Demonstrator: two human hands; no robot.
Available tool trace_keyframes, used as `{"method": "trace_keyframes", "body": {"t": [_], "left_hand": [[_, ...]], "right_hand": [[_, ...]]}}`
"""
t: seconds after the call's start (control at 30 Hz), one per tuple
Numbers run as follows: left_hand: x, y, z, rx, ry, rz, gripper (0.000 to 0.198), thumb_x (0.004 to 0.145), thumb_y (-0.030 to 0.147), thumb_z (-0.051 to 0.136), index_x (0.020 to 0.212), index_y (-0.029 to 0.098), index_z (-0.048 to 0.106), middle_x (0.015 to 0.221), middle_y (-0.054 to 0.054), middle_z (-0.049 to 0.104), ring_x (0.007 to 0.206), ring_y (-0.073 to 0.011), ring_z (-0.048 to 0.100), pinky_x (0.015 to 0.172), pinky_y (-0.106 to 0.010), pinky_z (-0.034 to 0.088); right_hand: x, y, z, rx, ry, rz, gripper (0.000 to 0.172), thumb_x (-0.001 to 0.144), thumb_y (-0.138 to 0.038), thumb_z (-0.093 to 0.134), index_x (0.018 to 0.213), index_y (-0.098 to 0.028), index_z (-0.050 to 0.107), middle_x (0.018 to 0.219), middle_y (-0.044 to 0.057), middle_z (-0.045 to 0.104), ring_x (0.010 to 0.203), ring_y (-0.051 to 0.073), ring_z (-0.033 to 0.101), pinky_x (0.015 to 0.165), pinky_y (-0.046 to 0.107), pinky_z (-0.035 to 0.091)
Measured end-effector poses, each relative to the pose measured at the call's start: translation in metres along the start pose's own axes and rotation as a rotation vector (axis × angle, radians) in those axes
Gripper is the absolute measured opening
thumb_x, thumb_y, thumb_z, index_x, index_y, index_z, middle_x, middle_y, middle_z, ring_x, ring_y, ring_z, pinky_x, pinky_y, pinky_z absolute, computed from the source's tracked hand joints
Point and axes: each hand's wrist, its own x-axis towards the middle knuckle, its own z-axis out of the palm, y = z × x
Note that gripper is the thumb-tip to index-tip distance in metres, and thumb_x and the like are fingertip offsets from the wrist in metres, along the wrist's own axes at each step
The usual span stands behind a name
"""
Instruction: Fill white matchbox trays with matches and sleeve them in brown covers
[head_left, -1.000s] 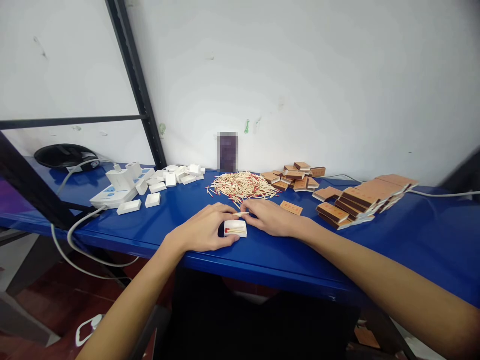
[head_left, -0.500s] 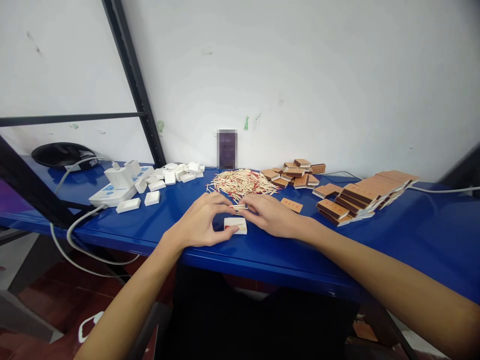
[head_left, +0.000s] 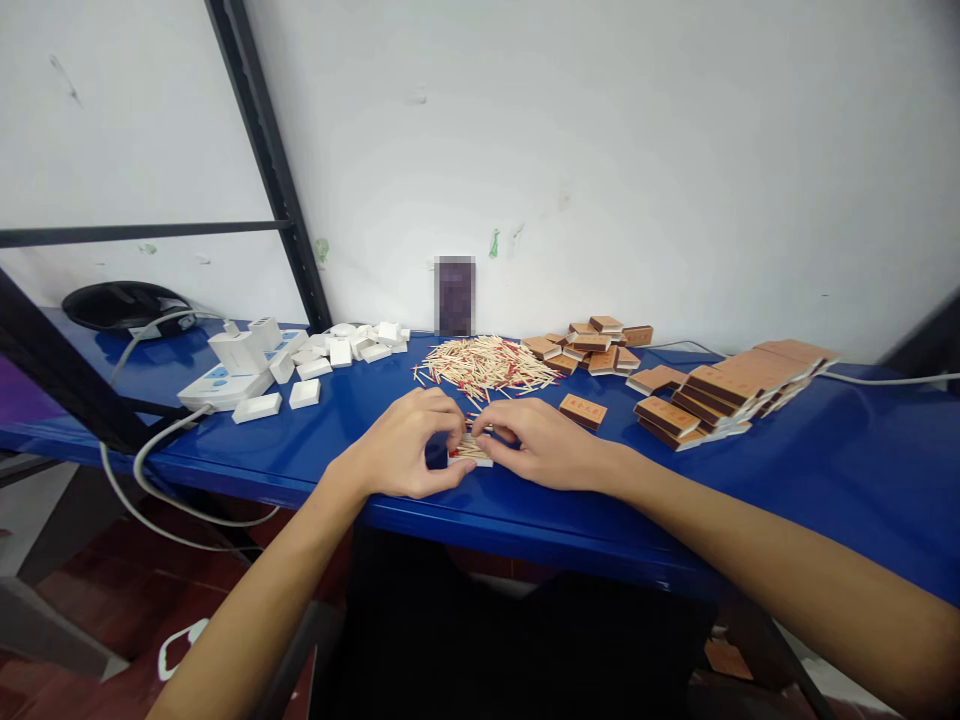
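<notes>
A small white matchbox tray (head_left: 486, 463) lies near the table's front edge, with several red-tipped matches (head_left: 471, 447) in it. Around its left end curls my left hand (head_left: 409, 445), thumb on the near side and fingers at the far side. From the right, my right hand (head_left: 551, 445) has its thumb and fingers closed at the matches over the tray; the fingertips partly hide them. Just beyond both hands spreads a large heap of loose matches (head_left: 487, 365), a few of them straying towards my fingers.
White empty trays (head_left: 341, 352) are piled at the back left, beside a power strip with chargers (head_left: 238, 355). Brown matchboxes (head_left: 589, 345) lie at the back right, more stand in stacked rows (head_left: 739, 385), and a single matchbox (head_left: 583, 411) lies near my right hand. A black shelf post (head_left: 262, 130) rises at left.
The matches pinched between my hands above the tray have come down into it. Both hands have moved slightly nearer, and the tray now shows many more matches.
</notes>
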Motion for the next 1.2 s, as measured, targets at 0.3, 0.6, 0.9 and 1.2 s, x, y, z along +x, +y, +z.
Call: {"method": "trace_keyframes", "body": {"t": [0.3,0.6,0.9,1.2], "left_hand": [[0.000,-0.001,-0.001,0.083,-0.089,-0.089,0.030,0.082,0.043,0.064,0.100,0.019,0.061,0.097,-0.005,0.065,0.094,-0.0237,0.056,0.089,-0.039,0.044],[0.001,-0.001,0.000,0.096,-0.072,-0.094,0.016,0.083,0.035,0.056,0.086,0.019,0.053,0.091,-0.004,0.061,0.086,-0.0221,0.053,0.083,-0.037,0.042],[-0.003,-0.006,0.000,0.038,-0.140,-0.166,0.013,0.088,0.018,0.042,0.098,0.021,0.049,0.099,-0.005,0.059,0.095,-0.0240,0.050,0.088,-0.041,0.041],[-0.001,-0.005,0.002,0.044,-0.177,-0.192,0.018,0.096,0.027,0.043,0.110,0.021,0.052,0.110,-0.005,0.060,0.101,-0.0244,0.051,0.090,-0.041,0.041]], "right_hand": [[0.005,0.026,0.003,-0.107,0.011,0.211,0.024,0.089,-0.035,0.060,0.102,-0.017,0.069,0.070,0.001,0.058,0.063,0.014,0.048,0.061,0.027,0.031],[0.009,0.026,0.004,-0.040,-0.017,0.233,0.016,0.090,-0.029,0.059,0.092,-0.017,0.070,0.066,-0.001,0.054,0.063,0.013,0.046,0.061,0.027,0.030],[0.011,0.029,0.002,0.043,-0.075,0.271,0.010,0.087,-0.020,0.058,0.085,-0.017,0.067,0.062,-0.004,0.049,0.057,0.011,0.044,0.058,0.025,0.030],[0.007,0.029,-0.011,-0.076,-0.214,0.287,0.007,0.084,-0.023,0.058,0.084,-0.018,0.064,0.072,0.000,0.060,0.063,0.014,0.049,0.063,0.026,0.030]]}}
